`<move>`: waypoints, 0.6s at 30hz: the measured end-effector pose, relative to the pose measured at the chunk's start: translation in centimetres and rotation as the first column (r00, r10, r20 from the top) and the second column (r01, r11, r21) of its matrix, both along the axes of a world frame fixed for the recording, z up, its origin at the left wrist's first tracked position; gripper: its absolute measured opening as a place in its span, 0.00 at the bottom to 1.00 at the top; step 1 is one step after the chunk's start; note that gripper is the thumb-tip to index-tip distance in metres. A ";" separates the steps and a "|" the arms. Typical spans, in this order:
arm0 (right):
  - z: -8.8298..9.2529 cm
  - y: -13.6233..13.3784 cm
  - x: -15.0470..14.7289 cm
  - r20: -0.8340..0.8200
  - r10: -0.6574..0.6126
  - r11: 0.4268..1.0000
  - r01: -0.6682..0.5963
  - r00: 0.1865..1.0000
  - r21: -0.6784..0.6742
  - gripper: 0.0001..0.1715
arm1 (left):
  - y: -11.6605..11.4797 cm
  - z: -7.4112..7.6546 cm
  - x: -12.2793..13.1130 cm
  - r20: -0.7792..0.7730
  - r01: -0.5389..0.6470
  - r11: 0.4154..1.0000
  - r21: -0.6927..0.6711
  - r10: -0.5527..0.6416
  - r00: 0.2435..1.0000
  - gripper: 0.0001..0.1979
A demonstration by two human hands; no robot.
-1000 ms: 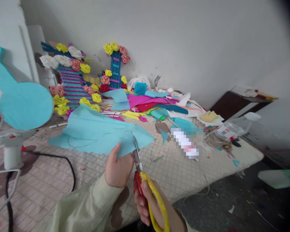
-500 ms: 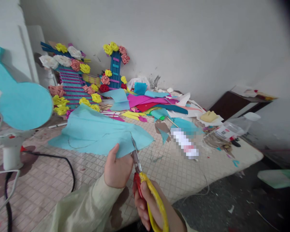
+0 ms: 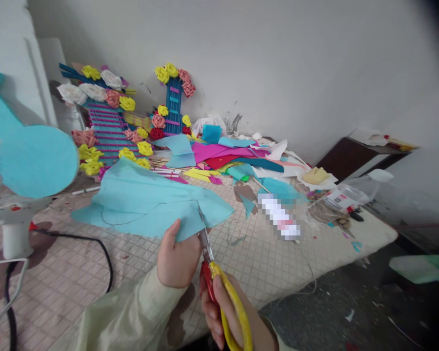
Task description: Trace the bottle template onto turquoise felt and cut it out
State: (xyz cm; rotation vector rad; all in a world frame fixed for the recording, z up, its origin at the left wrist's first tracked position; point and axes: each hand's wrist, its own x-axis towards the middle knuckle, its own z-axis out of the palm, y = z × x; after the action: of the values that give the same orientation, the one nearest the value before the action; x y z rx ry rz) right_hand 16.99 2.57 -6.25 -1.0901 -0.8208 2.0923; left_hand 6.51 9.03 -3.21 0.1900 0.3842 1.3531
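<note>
A large sheet of light blue crepe paper (image 3: 131,200) with a drawn curved line stretches over the table in front of me. My left hand (image 3: 178,256) pinches its near edge, thumb on top and the fingers hidden beneath. In my right hand (image 3: 229,302) is a pair of scissors (image 3: 206,243) with one yellow and one red handle. Their blades are in the paper just right of my left thumb, along a cut beside the drawn line.
Flower-trimmed cardboard shapes (image 3: 111,124) lean at the back left, beside a blue round cutout (image 3: 36,161). Coloured paper scraps (image 3: 223,152) lie along the wall. A glue gun (image 3: 16,229) with a black cord (image 3: 91,237) is at left, a plastic bottle (image 3: 346,197) at right.
Almost nothing differs. The view has shifted very slightly; both hands, the scissors and the paper keep nearly the same positions.
</note>
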 end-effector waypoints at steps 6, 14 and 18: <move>0.2 -0.2 0.3 -0.064 -0.031 1.000 0.031 0.997 -0.004 0.36 | -0.4 0.5 0.3 0.071 0.049 0.994 -0.094 -0.043 0.997 0.24; 0.2 -0.1 0.2 -0.025 -0.052 0.998 0.053 0.998 0.042 0.36 | -0.9 -0.2 0.5 -0.009 0.113 0.994 0.002 -0.113 0.994 0.23; 0.7 0.1 0.2 -0.003 -0.042 0.997 0.043 0.999 0.062 0.35 | -1.0 -0.3 0.5 -0.014 0.151 0.988 0.013 -0.151 0.988 0.23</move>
State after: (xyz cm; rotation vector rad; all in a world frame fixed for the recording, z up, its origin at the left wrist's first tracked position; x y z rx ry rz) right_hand 17.19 2.70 -5.57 -1.0631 -0.8489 2.0190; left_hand 6.98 8.07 -3.55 0.2350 0.3647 1.2057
